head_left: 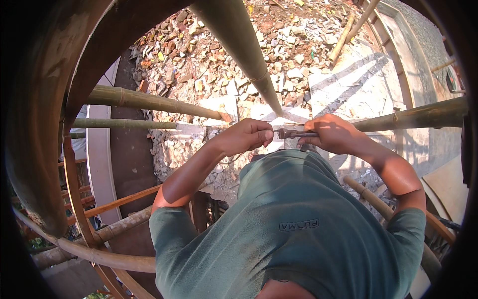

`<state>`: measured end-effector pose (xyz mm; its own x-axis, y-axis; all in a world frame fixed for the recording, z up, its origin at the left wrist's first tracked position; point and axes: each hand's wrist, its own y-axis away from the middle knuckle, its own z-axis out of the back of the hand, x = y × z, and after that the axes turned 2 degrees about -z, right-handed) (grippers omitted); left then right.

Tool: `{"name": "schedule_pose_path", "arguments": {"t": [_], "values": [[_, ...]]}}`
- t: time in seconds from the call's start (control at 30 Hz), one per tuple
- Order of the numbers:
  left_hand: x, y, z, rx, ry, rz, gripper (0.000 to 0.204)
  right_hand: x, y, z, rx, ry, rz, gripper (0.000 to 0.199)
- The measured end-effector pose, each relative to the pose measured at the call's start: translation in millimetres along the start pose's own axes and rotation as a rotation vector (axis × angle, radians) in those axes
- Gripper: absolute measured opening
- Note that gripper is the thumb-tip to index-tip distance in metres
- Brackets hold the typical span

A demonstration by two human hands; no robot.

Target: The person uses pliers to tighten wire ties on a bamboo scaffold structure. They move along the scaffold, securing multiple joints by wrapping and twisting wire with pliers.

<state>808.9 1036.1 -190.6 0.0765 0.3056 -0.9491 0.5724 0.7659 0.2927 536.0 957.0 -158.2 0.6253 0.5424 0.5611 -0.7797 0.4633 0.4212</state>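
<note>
Our right hand (331, 134) grips the metal tool (300, 133); our left hand (243, 136) curls beside its head, pinching what, we cannot tell. We should keep it level.

Open gaps between bamboo poles (242, 52)

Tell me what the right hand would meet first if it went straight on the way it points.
Probably the left hand: the metal tool held in the right hand points leftward at it, though depth between them is unclear.
</note>
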Motion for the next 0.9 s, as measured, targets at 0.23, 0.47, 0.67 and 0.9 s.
{"name": "schedule_pose_path", "arguments": {"t": [0.23,0.47,0.67,0.9], "values": [[-51,18,-9,0.232,-0.797,-0.377,0.022,-20,-1,-29,0.913,-0.961,0.264,0.069],[-71,18,-8,0.064,-1.253,-0.531,0.004,-15,-12,-48,1.263,-1.317,0.32,0.074],[-10,13,-3,-0.192,-1.263,-0.355,0.007,-37,-2,-31,0.124,-0.095,0.067,0.034],[38,27,37,-0.815,-0.113,-0.321,0.028,-68,10,-38,-0.138,-0.231,-0.063,0.038]]}}
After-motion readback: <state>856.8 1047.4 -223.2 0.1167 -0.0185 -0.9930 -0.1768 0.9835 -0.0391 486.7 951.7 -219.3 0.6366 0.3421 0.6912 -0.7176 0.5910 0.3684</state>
